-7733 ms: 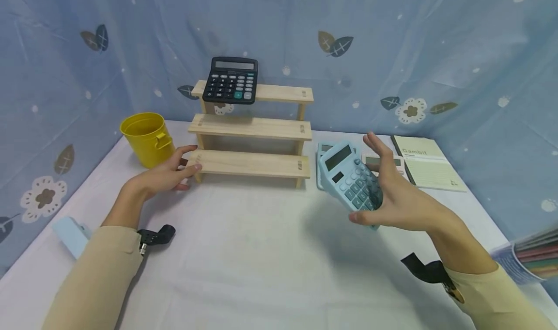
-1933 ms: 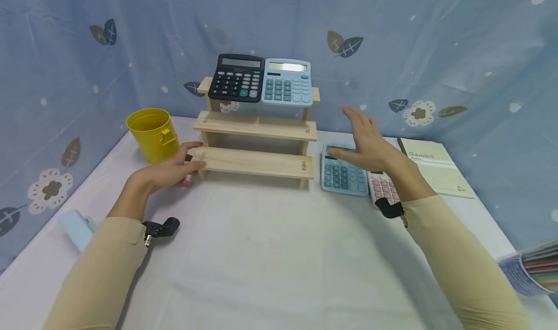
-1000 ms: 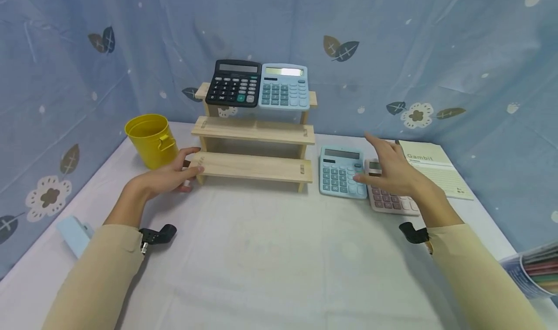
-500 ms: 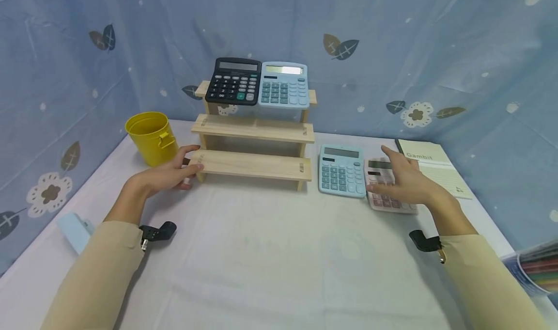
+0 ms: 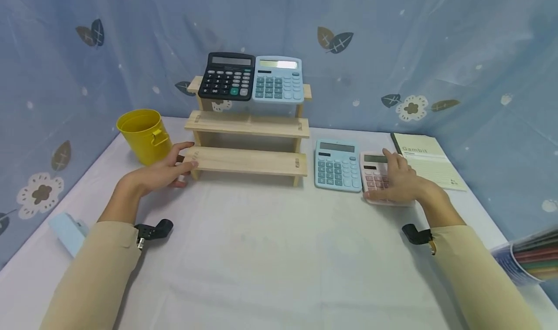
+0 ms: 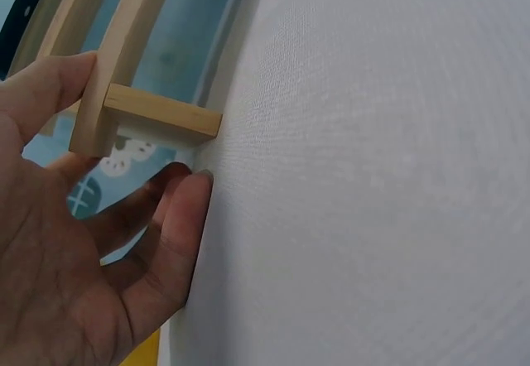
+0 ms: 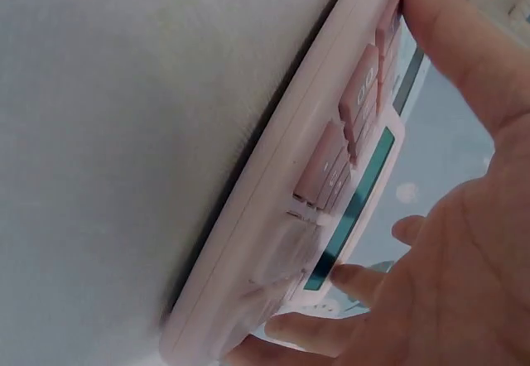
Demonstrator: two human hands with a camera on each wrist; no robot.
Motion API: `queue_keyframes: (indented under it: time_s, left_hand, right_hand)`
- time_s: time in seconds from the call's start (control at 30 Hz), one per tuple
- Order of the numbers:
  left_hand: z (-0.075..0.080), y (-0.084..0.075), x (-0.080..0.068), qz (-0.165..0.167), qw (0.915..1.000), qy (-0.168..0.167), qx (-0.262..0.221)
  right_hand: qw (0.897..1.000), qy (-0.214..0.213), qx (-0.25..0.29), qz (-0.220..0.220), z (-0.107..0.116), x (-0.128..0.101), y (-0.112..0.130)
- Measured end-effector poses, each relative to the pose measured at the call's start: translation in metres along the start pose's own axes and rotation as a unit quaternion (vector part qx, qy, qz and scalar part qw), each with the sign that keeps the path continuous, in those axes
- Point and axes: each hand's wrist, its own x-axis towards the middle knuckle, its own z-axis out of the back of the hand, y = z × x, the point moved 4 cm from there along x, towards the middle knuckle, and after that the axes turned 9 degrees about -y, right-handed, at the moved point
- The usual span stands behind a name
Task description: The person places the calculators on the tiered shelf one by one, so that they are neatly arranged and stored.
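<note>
My right hand (image 5: 383, 177) lies over a pink calculator (image 5: 373, 174) on the table. Its thumb (image 7: 451, 39) presses one side edge and its fingertips reach the display end, so it grips the pink calculator (image 7: 331, 163). A light blue calculator (image 5: 337, 165) lies just left of it. My left hand (image 5: 185, 156) holds the left end of the bottom step of a three-tier wooden shelf (image 5: 248, 160), thumb above and fingers (image 6: 186, 217) by the shelf's leg (image 6: 157, 113). A black calculator (image 5: 226, 76) and another light blue one (image 5: 278, 79) lean on the top tier.
A yellow metal bucket (image 5: 141, 135) stands left of the shelf. A notebook (image 5: 429, 161) lies right of the pink calculator. A pale blue object (image 5: 65, 227) sits at the left table edge, and a bundle of coloured items (image 5: 529, 261) at the right edge. A blue curtain hangs behind.
My right hand set a blue calculator on the top tier, came back down past the blue one on the table and settled on the pink calculator. My left hand stayed on the shelf.
</note>
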Motion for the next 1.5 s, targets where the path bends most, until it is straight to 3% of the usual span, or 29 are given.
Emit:
queue_keyframes:
  time_s: [0.2, 0.43, 0.53, 0.83, 1.17, 1.5]
  left_hand:
    - [-0.002, 0.000, 0.002, -0.004, 1.0000, -0.001, -0.002]
    - [-0.002, 0.000, -0.001, -0.008, 0.9999, -0.008, -0.012]
    - [0.000, -0.001, -0.001, -0.017, 0.9997, -0.009, -0.017]
    - [0.000, 0.001, 0.000, -0.017, 0.9996, -0.009, -0.020]
    - [0.002, -0.001, 0.001, -0.022, 0.9996, -0.013, -0.010]
    - [0.001, -0.002, 0.003, -0.025, 0.9995, -0.013, -0.011]
  right_hand:
    - [1.000, -0.002, 0.007, 0.006, -0.012, 0.001, -0.009]
    - [1.000, 0.009, -0.011, -0.014, -0.004, -0.006, -0.004]
    - [1.000, -0.008, -0.012, -0.017, -0.001, -0.007, -0.007]
    - [0.996, -0.069, 0.063, -0.008, 0.011, -0.007, -0.012]
    - [0.979, -0.151, 0.131, 0.036, 0.026, -0.016, 0.000]
    - [0.965, -0.158, 0.196, 0.070, 0.033, -0.022, 0.019]
